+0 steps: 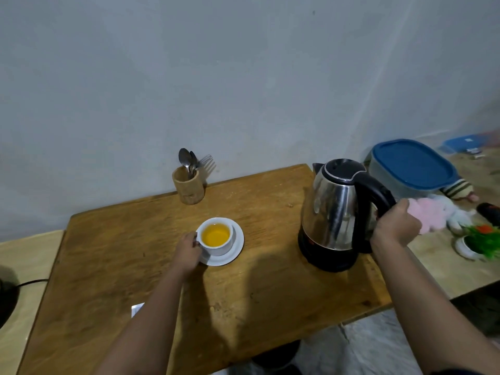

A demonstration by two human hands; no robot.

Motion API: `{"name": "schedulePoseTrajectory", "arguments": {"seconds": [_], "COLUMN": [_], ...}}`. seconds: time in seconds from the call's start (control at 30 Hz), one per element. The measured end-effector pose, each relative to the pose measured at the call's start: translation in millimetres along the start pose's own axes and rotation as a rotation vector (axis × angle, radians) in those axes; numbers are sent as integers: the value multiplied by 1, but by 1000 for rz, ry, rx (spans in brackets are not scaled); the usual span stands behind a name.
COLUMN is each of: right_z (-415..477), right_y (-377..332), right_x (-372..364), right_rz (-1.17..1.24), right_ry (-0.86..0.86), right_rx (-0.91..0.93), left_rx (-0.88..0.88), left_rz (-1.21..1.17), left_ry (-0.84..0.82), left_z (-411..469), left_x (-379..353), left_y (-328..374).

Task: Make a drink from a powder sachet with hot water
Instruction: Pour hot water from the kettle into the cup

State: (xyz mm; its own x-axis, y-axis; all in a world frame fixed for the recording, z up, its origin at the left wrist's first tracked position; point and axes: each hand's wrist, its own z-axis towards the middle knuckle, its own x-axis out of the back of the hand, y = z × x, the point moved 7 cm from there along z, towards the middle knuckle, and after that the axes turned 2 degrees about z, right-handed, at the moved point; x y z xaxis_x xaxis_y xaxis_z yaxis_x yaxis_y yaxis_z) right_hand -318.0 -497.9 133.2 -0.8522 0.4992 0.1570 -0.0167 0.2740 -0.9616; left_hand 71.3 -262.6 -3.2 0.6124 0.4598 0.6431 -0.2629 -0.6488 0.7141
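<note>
A white cup (218, 247) holding orange-yellow liquid stands on a white saucer (236, 252) near the middle of the wooden table (113, 255). My left hand (187, 250) grips the cup at its left side, by the handle. A steel electric kettle (332, 209) with a black lid stands upright on its black base (328, 259) at the table's right. My right hand (395, 226) is closed around the kettle's black handle. A corner of a white sachet (137, 309) peeks out beside my left forearm.
A wooden holder (188, 187) with spoons and a fork stands at the table's back edge by the wall. Right of the table are a blue-lidded container (412, 165), a pink soft toy (433, 216) and a small green plant (483, 240). A black cable (32, 282) runs at far left.
</note>
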Motion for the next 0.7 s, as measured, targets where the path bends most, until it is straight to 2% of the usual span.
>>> {"name": "schedulePoseTrajectory", "arguments": {"seconds": [0.17,0.37,0.7], "right_z": [7,14,19], "right_y": [9,11,5], "right_x": [4,10,13], "right_rz": [54,92,130], "right_ry": [-23,-47,-81], "right_rx": [-44,-11,120], "left_rx": [17,42,27], "left_rz": [-4,2,13], "left_ry": [24,48,50], "left_z": [-2,-7,-8], "left_x": [-1,-1,2], "left_y": [5,8,11]}}
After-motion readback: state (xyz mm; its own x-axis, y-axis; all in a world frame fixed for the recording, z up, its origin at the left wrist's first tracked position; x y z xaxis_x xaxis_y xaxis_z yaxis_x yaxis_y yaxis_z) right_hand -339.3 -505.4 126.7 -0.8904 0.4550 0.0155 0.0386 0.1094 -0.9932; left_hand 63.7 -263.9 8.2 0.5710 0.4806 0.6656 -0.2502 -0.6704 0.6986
